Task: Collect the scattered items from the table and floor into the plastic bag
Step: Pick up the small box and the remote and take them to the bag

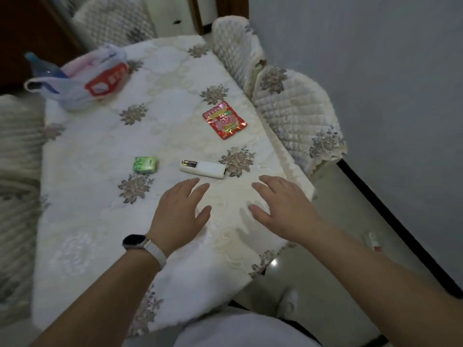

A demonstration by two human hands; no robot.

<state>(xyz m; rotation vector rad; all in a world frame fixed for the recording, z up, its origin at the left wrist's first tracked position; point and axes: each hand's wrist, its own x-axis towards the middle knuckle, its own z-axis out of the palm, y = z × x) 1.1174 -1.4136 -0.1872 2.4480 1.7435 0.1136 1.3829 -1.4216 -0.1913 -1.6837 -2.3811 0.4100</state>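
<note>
While my left grip and right grip hover over the bench, fingers spread, holding nothing, I see a white lighter just beyond the left one.

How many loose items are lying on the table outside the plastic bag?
3: a red packet toward the far right, a green pack left of centre, a white gadget just beyond the left hand. The plastic bag at the far left may hide more.
</note>
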